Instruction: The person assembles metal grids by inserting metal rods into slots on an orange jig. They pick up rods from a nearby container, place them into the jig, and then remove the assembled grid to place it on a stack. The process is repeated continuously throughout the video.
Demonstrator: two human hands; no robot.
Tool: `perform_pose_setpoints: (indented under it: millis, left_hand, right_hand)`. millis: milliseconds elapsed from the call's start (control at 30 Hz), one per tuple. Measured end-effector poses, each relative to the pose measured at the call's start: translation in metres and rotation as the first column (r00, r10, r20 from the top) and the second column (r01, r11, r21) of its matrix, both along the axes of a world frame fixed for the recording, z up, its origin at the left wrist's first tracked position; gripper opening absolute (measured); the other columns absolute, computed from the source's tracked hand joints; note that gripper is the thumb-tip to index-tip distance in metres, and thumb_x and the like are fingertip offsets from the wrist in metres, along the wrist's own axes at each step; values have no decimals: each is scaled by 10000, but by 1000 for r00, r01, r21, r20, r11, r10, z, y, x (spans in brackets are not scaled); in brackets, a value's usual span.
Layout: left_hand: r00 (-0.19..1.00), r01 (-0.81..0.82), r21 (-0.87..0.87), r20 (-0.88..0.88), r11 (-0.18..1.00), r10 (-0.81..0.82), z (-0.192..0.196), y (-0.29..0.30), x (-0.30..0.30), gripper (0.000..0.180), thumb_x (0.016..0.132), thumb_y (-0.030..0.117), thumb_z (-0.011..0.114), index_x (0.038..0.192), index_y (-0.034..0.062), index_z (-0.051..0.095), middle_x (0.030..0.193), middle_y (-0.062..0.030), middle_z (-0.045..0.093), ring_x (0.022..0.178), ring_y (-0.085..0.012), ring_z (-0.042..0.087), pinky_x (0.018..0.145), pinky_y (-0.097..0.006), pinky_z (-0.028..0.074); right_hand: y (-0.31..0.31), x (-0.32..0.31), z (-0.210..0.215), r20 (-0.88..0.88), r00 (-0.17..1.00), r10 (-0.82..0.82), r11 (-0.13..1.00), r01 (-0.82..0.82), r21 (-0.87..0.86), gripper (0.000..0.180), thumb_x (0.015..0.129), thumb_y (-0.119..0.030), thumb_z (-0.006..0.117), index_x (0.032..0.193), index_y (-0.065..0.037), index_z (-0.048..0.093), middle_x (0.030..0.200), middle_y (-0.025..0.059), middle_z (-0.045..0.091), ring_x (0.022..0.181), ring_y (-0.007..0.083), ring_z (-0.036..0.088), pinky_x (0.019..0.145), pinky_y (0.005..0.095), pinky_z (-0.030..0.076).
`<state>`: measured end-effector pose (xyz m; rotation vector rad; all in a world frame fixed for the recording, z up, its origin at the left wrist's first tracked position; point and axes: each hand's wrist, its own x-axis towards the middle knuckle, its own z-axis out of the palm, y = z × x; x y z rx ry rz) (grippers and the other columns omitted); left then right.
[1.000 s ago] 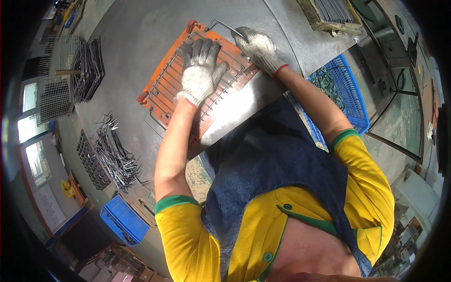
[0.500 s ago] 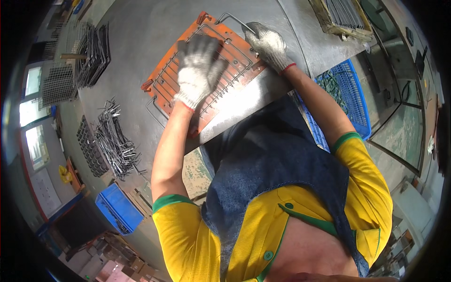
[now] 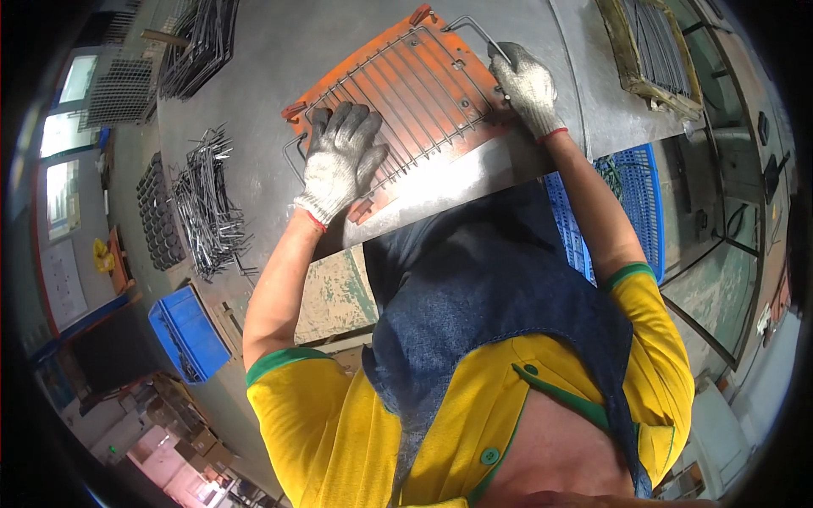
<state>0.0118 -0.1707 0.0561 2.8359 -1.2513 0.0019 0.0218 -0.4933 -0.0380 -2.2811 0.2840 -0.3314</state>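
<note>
My gloved left hand and right hand at a grey wire rack

Head view: the flat grey metal wire rack point(image 3: 411, 93), a row of parallel rods, lies on an orange rectangular board point(image 3: 445, 55) between my two sets of fingers, on a smooth grey metal table point(image 3: 254, 85). My left hand point(image 3: 340, 161), in a white knit glove with dark fingers, is wide: fingers straight, slightly apart, thumb out, over the rack's left end. My right hand point(image 3: 528, 86), gloved alike, has its fingers curled in at the end of a bent grey wire handle point(image 3: 471, 20); whether they grip it, I cannot tell. Well left of my left fingers lies a heap of thin grey metal rods point(image 3: 207, 207). Nearer my body than my right fingers stands a blue slatted plastic basket point(image 3: 648, 195).
</note>
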Motion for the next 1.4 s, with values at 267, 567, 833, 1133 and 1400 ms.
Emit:
perform_pose_setpoints:
  millis: [267, 567, 833, 1133, 1400]
  left_hand:
    - [996, 66, -123, 69, 990, -58, -5, -36, 20, 519, 841, 341, 605, 1263, 53, 518, 1192, -128, 512, 1224, -306, 428, 1056, -523, 280]
    - [982, 173, -125, 97, 977, -161, -33, -40, 35, 576, 917, 452, 528, 1319, 42, 482, 1346, -197, 445, 1290, -385, 395, 1108, -557, 245]
    - [980, 194, -53, 63, 980, -191, -27, -28, 35, 590, 930, 444, 527, 1375, 64, 449, 1406, -206, 416, 1349, -398, 355, 1143, -560, 211]
    - [993, 118, -202, 46, 972, -111, -22, -9, 25, 559, 856, 371, 625, 1291, 39, 515, 1282, -166, 483, 1281, -351, 400, 1121, -526, 251]
    - [990, 61, -57, 128, 997, -53, -20, 29, 17, 627, 809, 446, 665, 1290, 68, 529, 1313, -139, 500, 1293, -317, 415, 1098, -540, 262]
  right_hand:
    - [7, -5, 16, -20, 1000, 24, 980, -20, 199, 341, 940, -328, 549, 1178, -100, 635, 859, 68, 697, 624, 167, 684, 561, 298, 524]
    - [11, -8, 26, -54, 998, -10, 979, 21, 205, 328, 943, -335, 553, 1152, -99, 644, 809, 62, 691, 626, 169, 676, 565, 317, 515]
    - [5, -1, 8, 59, 998, 8, 998, -12, 64, 315, 950, -360, 530, 1122, -123, 646, 817, 84, 697, 622, 214, 694, 623, 360, 523]
    - [10, -6, 21, -55, 998, 0, 974, 13, 227, 337, 952, -382, 522, 1138, -126, 635, 818, 93, 694, 594, 223, 683, 617, 370, 519]
    - [8, -4, 17, -55, 999, -3, 979, 14, 203, 344, 946, -370, 540, 1158, -118, 639, 830, 82, 699, 603, 205, 676, 604, 346, 522]
